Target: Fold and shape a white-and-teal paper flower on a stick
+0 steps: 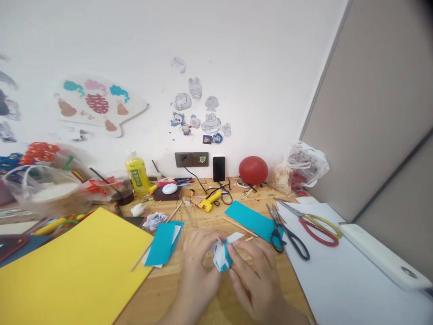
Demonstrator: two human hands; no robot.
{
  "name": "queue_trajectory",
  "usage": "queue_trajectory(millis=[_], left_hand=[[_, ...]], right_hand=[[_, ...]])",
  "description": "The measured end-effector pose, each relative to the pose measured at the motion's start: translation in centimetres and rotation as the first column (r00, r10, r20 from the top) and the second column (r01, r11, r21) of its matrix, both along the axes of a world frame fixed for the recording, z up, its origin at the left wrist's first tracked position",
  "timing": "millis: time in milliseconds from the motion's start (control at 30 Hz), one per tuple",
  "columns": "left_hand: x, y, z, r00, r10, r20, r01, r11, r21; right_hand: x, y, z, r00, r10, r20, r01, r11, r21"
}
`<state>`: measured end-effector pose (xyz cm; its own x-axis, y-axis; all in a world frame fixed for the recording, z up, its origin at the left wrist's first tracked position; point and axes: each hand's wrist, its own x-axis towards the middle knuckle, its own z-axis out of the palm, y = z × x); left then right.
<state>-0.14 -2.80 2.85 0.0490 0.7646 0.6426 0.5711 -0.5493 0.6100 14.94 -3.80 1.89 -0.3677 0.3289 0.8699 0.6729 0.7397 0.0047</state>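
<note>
Over the smooth wooden table (165, 293), the left hand (199, 259) and right hand (255, 271) pinch a small, many-creased blue-and-white paper fold (221, 258) between curled fingers. Flat blue sheets (161, 246) and a ruffled grey rosette (155, 221) lie to its left, metal-bladed black scissors (280, 223) to its right.

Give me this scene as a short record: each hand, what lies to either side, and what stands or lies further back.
Left hand: holding folded blue-and-white paper
Right hand: touching the same paper
Left side: blue sheets, large yellow sheet
Right side: black-handled scissors, red-and-yellow-handled scissors
Further back: yellow glue gun, upright phone, red balloon
</note>
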Motion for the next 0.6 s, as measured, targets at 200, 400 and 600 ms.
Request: queue_trajectory(millis=[200, 400, 600], left_hand=[[-0.1, 0.1, 0.5, 0.993, 0.003, -0.116, -0.002, 1.0, 0.009], [0.1, 0.0, 1.1, 0.975, -0.154, -0.16, 0.145, 0.987, -0.066], [0.8, 0.0, -0.7, 0.996, -0.022, 0.091, 0.037, 0.985, -0.166]], right_hand=[[-0.2, -0.1, -0.4, 0.997, 0.024, -0.072, -0.025, 1.0, -0.012], [0.2, 0.5, 0.4, 0.985, 0.017, -0.174, -0.054, 0.977, -0.207], [-0.1, 1.4, 0.5, 0.927, 0.008, -0.375, -0.154, 0.919, -0.362]])
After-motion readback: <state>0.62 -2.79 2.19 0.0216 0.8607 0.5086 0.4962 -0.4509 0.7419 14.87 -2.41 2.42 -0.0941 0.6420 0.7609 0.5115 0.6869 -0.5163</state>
